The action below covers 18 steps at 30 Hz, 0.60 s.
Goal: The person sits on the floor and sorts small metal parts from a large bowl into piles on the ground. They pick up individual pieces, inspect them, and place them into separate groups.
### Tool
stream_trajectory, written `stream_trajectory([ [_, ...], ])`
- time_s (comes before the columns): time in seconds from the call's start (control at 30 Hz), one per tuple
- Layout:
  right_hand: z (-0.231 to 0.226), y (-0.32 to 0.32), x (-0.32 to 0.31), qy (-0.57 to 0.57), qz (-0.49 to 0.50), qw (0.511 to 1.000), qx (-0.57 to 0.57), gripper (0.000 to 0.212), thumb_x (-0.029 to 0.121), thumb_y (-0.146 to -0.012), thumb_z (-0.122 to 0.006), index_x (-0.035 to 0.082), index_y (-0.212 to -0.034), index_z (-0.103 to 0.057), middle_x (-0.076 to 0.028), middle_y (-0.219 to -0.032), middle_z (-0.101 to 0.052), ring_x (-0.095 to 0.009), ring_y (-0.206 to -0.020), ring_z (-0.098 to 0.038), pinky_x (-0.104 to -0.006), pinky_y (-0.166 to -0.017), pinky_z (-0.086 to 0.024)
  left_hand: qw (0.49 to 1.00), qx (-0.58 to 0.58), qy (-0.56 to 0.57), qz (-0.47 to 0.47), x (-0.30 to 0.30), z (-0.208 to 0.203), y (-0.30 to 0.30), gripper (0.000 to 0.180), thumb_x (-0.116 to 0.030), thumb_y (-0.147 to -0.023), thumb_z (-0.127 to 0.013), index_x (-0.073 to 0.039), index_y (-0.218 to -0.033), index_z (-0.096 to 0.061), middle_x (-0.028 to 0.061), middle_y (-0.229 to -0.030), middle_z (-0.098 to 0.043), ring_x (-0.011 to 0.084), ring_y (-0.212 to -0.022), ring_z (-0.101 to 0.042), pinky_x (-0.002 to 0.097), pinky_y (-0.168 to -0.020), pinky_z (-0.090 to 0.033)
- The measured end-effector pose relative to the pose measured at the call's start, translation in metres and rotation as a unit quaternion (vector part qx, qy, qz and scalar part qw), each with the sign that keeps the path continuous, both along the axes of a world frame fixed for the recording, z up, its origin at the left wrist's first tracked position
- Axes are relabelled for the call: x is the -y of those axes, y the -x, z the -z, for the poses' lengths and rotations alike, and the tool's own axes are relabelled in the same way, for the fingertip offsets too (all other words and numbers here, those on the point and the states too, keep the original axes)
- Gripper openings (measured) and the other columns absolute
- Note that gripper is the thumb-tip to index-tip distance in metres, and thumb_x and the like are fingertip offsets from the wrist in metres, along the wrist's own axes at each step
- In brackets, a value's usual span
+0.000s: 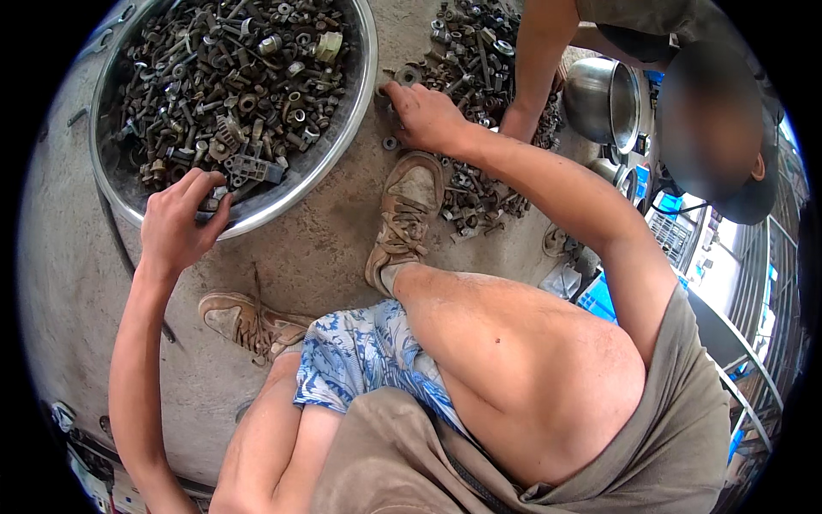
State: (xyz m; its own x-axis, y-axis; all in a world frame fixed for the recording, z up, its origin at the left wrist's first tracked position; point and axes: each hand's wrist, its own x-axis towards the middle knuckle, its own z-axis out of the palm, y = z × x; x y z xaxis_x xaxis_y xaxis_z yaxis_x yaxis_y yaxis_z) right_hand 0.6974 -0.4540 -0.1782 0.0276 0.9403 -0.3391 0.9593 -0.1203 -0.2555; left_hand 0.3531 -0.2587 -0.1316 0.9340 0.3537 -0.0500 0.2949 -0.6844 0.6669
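Beyond the person's worn brown shoe (402, 224), the left hand (178, 218) curls its thumb and fingers around small metal bits at the near edge of a wide metal basin (366, 81) heaped with bolts and nuts (244, 94). The right hand (425, 118), fingers bent, rests by a floor pile of hardware (479, 64); whether either hand pinches anything, I cannot tell. Farther off, a co-worker's arm (545, 51) reaches into that pile, near a shiny pot (587, 101).

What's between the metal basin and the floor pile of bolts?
Head view: concrete floor, a loose washer, the right shoe and part of the right hand.
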Motion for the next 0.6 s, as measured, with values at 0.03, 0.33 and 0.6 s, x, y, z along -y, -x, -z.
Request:
stream_trajectory([
  [0.03, 0.000, -0.001, -0.001, 0.007, -0.009, 1.000, 0.004, 0.065, 0.017, -0.073, -0.073, 0.004, -0.129, -0.042, -0.021, -0.093, -0.063, -0.039, -0.092, -0.063, -0.0490, -0.076, -0.052, 1.000, -0.003, -0.002, 0.000, 0.000, -0.001, 0.000, 0.018, -0.005, -0.080, -0.069, -0.001, -0.097, -0.062, 0.0128, -0.084, -0.062, 0.0286, -0.072, -0.066, 0.0354, -0.064, -0.052],
  [0.33, -0.006, -0.001, -0.002, 0.104, 0.026, 0.994, -0.018, 0.070, 0.021, -0.076, -0.073, 0.006, -0.133, -0.036, -0.020, -0.105, -0.065, -0.039, -0.094, -0.065, -0.0482, -0.075, -0.053, 1.000, -0.003, -0.002, -0.010, 0.001, 0.001, -0.001, 0.018, -0.012, -0.081, -0.070, -0.005, -0.096, -0.064, 0.0092, -0.083, -0.063, 0.0295, -0.072, -0.065, 0.0378, -0.062, -0.051],
  [0.6, 0.000, -0.011, 0.004, 0.018, 0.058, 0.998, -0.031, 0.051, 0.011, -0.078, -0.062, 0.003, -0.123, -0.040, -0.022, -0.097, -0.066, -0.041, -0.089, -0.065, -0.0495, -0.072, -0.052, 1.000, -0.015, 0.000, -0.017, 0.002, 0.001, -0.001, 0.017, -0.012, -0.081, -0.070, -0.005, -0.096, -0.064, 0.0095, -0.084, -0.064, 0.0285, -0.072, -0.066, 0.0368, -0.063, -0.052],
])
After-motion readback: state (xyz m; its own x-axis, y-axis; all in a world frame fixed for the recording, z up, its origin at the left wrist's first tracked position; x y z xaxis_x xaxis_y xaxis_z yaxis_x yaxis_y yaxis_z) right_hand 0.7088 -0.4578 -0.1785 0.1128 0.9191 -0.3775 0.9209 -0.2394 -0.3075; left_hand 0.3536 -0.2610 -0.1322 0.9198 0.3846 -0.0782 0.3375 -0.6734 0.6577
